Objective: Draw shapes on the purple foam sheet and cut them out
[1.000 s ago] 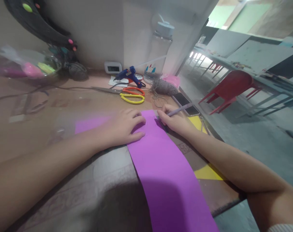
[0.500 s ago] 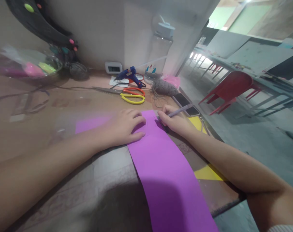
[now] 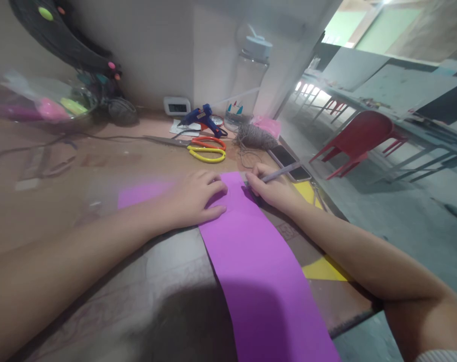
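Observation:
A long purple sheet point(image 3: 258, 266) lies on the brown table point(image 3: 100, 171) and runs toward me over the front edge. My left hand point(image 3: 194, 198) rests flat on its far left part, fingers spread, pressing it down. My right hand point(image 3: 270, 190) is closed on a pen point(image 3: 279, 173), with the tip touching the sheet near its far right corner. A yellow sheet point(image 3: 322, 269) shows beneath the purple one on the right.
Orange and yellow scissors point(image 3: 206, 148), a blue glue gun point(image 3: 202, 119), a grey yarn ball point(image 3: 253, 136) and a phone point(image 3: 289, 162) lie beyond my hands. A water bottle point(image 3: 251, 75) stands at the wall. Red chairs point(image 3: 360, 136) stand off the table's right edge.

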The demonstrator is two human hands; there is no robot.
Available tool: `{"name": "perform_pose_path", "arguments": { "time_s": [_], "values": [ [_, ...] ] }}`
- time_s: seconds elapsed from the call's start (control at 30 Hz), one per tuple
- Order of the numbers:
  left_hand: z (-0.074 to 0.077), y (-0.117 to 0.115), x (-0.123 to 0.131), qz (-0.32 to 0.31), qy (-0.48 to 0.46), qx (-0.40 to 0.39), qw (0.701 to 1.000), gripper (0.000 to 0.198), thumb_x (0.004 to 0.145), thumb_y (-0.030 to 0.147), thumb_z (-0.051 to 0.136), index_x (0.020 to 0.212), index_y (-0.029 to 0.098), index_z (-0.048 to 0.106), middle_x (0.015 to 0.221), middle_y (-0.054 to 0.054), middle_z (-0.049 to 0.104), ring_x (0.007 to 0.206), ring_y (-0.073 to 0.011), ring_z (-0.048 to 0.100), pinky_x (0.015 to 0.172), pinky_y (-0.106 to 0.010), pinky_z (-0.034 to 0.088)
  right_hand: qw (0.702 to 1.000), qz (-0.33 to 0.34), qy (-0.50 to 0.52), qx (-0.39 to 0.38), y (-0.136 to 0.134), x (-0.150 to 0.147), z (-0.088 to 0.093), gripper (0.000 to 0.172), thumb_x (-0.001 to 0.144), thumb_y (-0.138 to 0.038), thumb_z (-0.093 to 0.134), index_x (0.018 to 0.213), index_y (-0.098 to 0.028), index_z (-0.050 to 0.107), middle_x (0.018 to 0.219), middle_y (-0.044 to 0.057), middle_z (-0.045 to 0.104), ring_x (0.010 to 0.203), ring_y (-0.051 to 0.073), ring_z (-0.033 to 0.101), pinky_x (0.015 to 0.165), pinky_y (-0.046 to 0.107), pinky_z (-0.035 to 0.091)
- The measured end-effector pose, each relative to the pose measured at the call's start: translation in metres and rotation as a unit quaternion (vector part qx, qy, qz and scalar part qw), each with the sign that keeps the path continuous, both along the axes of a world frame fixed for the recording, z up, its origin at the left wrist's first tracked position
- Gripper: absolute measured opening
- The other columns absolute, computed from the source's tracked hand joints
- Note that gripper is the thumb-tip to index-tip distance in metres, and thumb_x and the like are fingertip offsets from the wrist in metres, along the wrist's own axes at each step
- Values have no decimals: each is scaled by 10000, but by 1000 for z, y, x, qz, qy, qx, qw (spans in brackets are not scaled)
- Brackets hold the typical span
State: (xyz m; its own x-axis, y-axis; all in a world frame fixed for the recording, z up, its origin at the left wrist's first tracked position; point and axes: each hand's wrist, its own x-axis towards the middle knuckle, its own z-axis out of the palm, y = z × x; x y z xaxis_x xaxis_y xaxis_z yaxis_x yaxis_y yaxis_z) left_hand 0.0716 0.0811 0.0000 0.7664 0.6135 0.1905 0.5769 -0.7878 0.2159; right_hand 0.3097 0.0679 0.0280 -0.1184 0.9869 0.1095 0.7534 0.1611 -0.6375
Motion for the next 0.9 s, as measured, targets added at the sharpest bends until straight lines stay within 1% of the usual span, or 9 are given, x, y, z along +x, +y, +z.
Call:
{"name": "perform_pose_path", "arguments": {
  "time_s": [0.2, 0.43, 0.63, 0.77, 0.9],
  "values": [
    [0, 0, 1, 4, 3, -3, 1000, 392, 952, 483, 594, 1207, 197, 674, 1255, -121, 632, 1176, -328, 589, 1014, -479, 461, 1000, 18, -12, 5, -1, -1, 0, 330, 938, -311, 556, 649, -236, 418, 583, -41, 500, 592, 133, 469, 609, 279, 364],
    [-1, 0, 0, 3, 3, 4, 1000, 394, 958, 489, 585, 1208, 199, 677, 1243, -119, 640, 1169, -329, 590, 1006, -474, 461, 1000, 15, -15, 20, -1, 0, 0, 329, 953, -337, 530, 660, -237, 419, 582, -38, 504, 598, 136, 478, 613, 278, 366],
    [-2, 1, 0, 0, 0, 5, 1000, 399, 958, 493, 583, 1200, 193, 686, 1236, -127, 642, 1164, -338, 593, 1000, -487, 469, 998, 50, -20, 12, -3, 1, 1, 318, 922, -322, 550, 645, -238, 419, 571, -39, 511, 579, 131, 473, 582, 271, 352],
    [-1, 1, 1, 1, 5, 4, 1000, 397, 961, 489, 585, 1210, 193, 678, 1243, -128, 637, 1166, -340, 593, 1001, -498, 471, 999, 31, -17, 23, -3, 0, 2, 324, 927, -309, 550, 638, -238, 421, 566, -37, 505, 575, 131, 470, 580, 272, 348],
    [-1, 0, 0, 3, 9, 6, 1000, 392, 964, 491, 579, 1212, 202, 673, 1243, -125, 636, 1166, -337, 593, 995, -495, 475, 999, 48, -8, 18, -4, 1, 1, 322, 926, -291, 569, 639, -234, 436, 561, -37, 516, 574, 129, 478, 582, 272, 353]
  ]
}}
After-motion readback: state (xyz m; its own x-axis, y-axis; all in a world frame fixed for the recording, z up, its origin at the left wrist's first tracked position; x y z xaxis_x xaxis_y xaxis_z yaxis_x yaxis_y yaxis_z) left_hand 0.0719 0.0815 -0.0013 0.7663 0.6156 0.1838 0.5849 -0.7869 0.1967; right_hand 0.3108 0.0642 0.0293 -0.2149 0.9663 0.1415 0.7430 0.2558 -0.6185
